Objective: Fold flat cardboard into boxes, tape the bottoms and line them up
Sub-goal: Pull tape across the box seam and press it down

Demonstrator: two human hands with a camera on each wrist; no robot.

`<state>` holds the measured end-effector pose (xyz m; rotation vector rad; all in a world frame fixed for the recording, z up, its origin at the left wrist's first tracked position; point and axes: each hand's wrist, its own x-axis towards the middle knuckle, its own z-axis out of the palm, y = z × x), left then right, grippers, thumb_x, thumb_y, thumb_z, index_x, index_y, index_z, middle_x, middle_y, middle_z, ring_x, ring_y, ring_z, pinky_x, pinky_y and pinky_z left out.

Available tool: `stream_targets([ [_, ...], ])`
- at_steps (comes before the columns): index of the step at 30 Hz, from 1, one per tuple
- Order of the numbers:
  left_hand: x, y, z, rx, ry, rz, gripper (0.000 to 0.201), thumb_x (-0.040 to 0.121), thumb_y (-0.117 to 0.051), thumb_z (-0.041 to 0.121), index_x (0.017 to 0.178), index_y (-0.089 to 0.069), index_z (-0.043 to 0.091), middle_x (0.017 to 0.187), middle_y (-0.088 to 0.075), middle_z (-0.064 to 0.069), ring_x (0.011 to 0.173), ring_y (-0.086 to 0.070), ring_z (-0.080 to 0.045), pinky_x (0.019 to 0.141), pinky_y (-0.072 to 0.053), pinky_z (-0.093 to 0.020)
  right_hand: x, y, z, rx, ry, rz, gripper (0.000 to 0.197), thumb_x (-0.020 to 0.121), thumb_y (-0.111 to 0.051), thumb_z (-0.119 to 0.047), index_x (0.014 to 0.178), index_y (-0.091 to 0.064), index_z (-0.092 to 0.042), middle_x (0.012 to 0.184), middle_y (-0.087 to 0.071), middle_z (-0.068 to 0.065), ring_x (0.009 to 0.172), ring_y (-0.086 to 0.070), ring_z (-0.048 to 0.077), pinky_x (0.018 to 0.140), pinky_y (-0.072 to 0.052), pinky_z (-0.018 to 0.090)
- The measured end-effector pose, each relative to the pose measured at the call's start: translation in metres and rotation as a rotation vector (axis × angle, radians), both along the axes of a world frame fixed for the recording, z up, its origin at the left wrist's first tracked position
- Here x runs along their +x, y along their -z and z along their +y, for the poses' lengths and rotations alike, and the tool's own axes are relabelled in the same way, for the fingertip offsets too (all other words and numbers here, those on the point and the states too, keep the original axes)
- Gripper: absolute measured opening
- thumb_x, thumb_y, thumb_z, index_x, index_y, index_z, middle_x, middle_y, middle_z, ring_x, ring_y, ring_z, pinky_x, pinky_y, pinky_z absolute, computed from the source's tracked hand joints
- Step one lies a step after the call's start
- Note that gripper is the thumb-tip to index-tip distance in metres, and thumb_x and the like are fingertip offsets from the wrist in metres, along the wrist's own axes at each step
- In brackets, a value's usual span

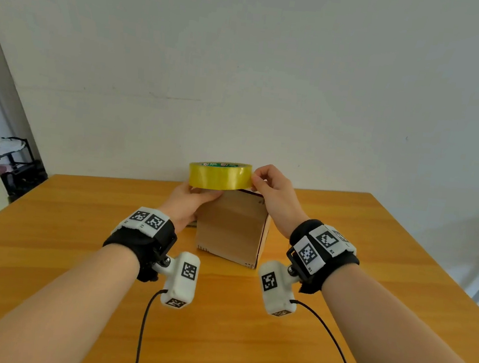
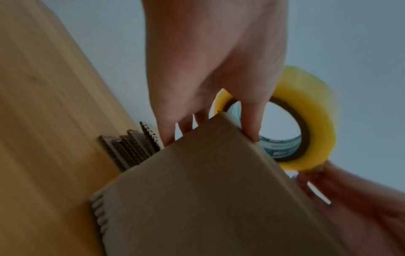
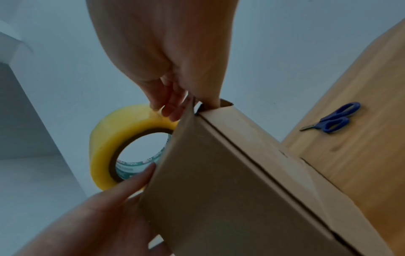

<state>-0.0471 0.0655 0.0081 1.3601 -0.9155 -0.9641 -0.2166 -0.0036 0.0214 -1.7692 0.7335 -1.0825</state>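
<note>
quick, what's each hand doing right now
Left hand: holds the yellow tape roll from below, above the cardboard box.
Right hand: fingers pinch at the roll's right edge, seemingly the tape end.

A box [image 1: 232,228] stands mid-table [image 1: 72,251]; a tape roll [image 1: 220,176] sits above its top left edge, between both hands; flat cardboard [image 2: 129,149] lies behind-left; scissors [image 3: 333,119] lie right of the box.

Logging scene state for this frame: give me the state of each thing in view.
tape roll: lifted above the box, held flat
box: folded up, standing on the table
left hand: holds the roll from below
right hand: pinches the roll's edge
scissors: closed, lying on table
flat cardboard stack: lying behind box
</note>
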Motion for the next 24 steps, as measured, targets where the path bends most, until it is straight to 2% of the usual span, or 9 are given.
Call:
stream_targets([
  [2,0.001,0.006,-0.001,0.017,-0.01,0.044,0.05,0.08,-0.073,0.023,0.127,-0.054,0.021,0.12,-0.064,-0.003,0.11,-0.06,-0.023,0.096,-0.047,-0.046,0.002,-0.005,0.002,-0.021,0.008,0.013,0.01,0.099,-0.045,-0.013,0.092,-0.052,-0.015,0.088,-0.054,0.003,0.078,-0.05,0.01,0.066,-0.04,0.008],
  [8,0.001,0.017,-0.004,0.065,-0.011,0.104,0.044,0.084,-0.069,0.017,0.126,-0.056,0.016,0.12,-0.063,-0.012,0.111,-0.058,-0.029,0.085,-0.048,-0.038,0.006,-0.01,0.008,-0.037,0.075,0.082,0.009,0.1,-0.045,-0.016,0.095,-0.052,-0.014,0.092,-0.053,0.002,0.082,-0.049,0.016,0.066,-0.039,0.018],
  [10,-0.003,0.016,-0.005,0.07,-0.025,0.099,0.041,0.085,-0.067,0.017,0.125,-0.056,0.017,0.116,-0.064,-0.01,0.104,-0.06,-0.025,0.079,-0.048,-0.034,0.007,-0.006,0.01,-0.036,0.097,0.111,0.011,0.099,-0.045,-0.019,0.091,-0.052,-0.019,0.086,-0.053,-0.004,0.08,-0.048,0.015,0.075,-0.041,0.025],
  [12,-0.008,0.016,-0.007,0.075,-0.035,0.069,0.038,0.088,-0.065,0.017,0.124,-0.056,0.019,0.113,-0.064,-0.007,0.097,-0.059,-0.021,0.075,-0.047,-0.032,0.007,-0.003,0.012,-0.059,0.156,0.196,0.013,0.099,-0.045,-0.025,0.087,-0.051,-0.026,0.081,-0.052,-0.012,0.075,-0.047,0.01,0.087,-0.035,0.037],
  [14,-0.012,0.016,-0.009,0.086,-0.052,0.044,0.037,0.089,-0.064,0.019,0.125,-0.055,0.02,0.114,-0.064,-0.007,0.098,-0.058,-0.022,0.074,-0.045,-0.031,0.007,-0.001,0.013,-0.062,0.208,0.241,0.013,0.1,-0.043,-0.028,0.089,-0.05,-0.026,0.08,-0.051,-0.016,0.075,-0.046,0.007,0.088,-0.027,0.036],
  [16,-0.013,0.017,-0.011,0.092,-0.055,0.014,0.037,0.09,-0.062,0.02,0.126,-0.055,0.022,0.117,-0.064,-0.006,0.104,-0.057,-0.024,0.079,-0.045,-0.032,0.009,0.001,0.012,-0.042,0.229,0.23,0.014,0.1,-0.043,-0.028,0.087,-0.05,-0.028,0.081,-0.051,-0.015,0.08,-0.048,0.014,0.09,-0.03,0.037],
  [19,-0.014,0.016,-0.008,0.096,-0.048,-0.063,0.039,0.091,-0.059,0.023,0.128,-0.051,0.025,0.123,-0.06,-0.004,0.114,-0.053,-0.025,0.098,-0.042,-0.044,0.009,0.004,0.009,0.019,0.231,0.132,0.018,0.099,-0.043,-0.025,0.083,-0.049,-0.032,0.086,-0.054,-0.011,0.089,-0.05,0.024,0.092,-0.041,0.049],
  [21,-0.014,0.014,-0.004,0.107,-0.027,-0.135,0.036,0.092,-0.055,0.025,0.128,-0.048,0.027,0.125,-0.058,-0.006,0.111,-0.053,-0.024,0.1,-0.041,-0.046,0.007,0.004,0.008,0.054,0.227,0.095,0.013,0.099,-0.044,-0.023,0.089,-0.052,-0.026,0.089,-0.055,-0.007,0.089,-0.052,0.023,0.089,-0.044,0.045],
  [24,-0.013,0.008,0.003,0.071,0.058,-0.308,0.032,0.096,-0.049,0.026,0.127,-0.046,0.033,0.122,-0.058,-0.005,0.1,-0.057,-0.019,0.091,-0.046,-0.038,0.004,0.002,0.004,0.091,0.2,0.033,0.011,0.099,-0.046,-0.019,0.091,-0.054,-0.019,0.085,-0.055,-0.003,0.083,-0.052,0.019,0.08,-0.044,0.034],
])
